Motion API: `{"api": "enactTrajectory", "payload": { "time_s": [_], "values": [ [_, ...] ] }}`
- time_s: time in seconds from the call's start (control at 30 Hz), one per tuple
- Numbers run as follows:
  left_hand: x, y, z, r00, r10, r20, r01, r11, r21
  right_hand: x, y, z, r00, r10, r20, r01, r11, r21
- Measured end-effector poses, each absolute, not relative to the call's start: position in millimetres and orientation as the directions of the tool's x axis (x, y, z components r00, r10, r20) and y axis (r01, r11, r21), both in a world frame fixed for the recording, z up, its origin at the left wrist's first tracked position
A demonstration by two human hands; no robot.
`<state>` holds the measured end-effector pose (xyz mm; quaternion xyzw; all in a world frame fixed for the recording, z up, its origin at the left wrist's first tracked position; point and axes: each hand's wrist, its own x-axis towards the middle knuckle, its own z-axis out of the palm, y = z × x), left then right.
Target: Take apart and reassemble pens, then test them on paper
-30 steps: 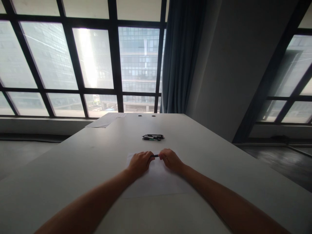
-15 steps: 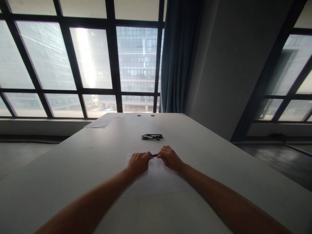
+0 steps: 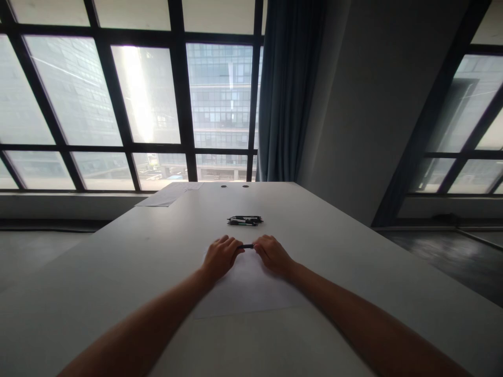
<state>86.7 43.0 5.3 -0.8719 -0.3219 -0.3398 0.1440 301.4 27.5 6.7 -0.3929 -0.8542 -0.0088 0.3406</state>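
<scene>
A dark pen (image 3: 247,246) lies level between my two hands, above the far part of a white sheet of paper (image 3: 251,293). My left hand (image 3: 222,256) is closed on the pen's left end. The right end is pinched in the fingers of my right hand (image 3: 273,254). Only the middle of the pen shows; both ends are hidden by fingers. Just beyond my hands, a small pile of dark pens (image 3: 244,220) rests on the table.
The long white table (image 3: 157,262) stretches away to the windows. Papers (image 3: 167,195) lie at its far left corner. Two dark round fittings (image 3: 223,186) sit near the far edge. A blue curtain (image 3: 283,104) and a grey pillar (image 3: 353,115) stand behind on the right.
My left hand has shifted slightly left and up, so more of the pen shows between my hands. The pen has become more level. My right hand has barely moved.
</scene>
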Motion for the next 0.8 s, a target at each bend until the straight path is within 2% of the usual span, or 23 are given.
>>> {"api": "enactTrajectory", "payload": {
  "time_s": [0.17, 0.3, 0.47, 0.63, 0.8],
  "values": [
    [86, 43, 6, 0.607, 0.346, 0.715, 0.618, -0.772, -0.151, 301, 29, 7, -0.437, 0.744, 0.505, 0.669, 0.644, -0.370],
    [86, 41, 10, 0.666, 0.322, 0.673, 0.619, -0.743, -0.256, 300, 30, 7, -0.437, 0.748, 0.499, 0.685, 0.636, -0.355],
    [90, 34, 17, 0.676, 0.468, 0.569, 0.683, -0.687, -0.247, 300, 31, 7, -0.428, 0.718, 0.550, 0.720, 0.638, -0.273],
    [94, 27, 20, 0.635, 0.617, 0.465, 0.738, -0.663, -0.128, 297, 29, 6, -0.460, 0.661, 0.592, 0.710, 0.675, -0.202],
    [96, 23, 22, 0.580, 0.709, 0.401, 0.786, -0.617, -0.045, 296, 26, 8, -0.512, 0.600, 0.615, 0.716, 0.694, -0.080]
  ]
}}
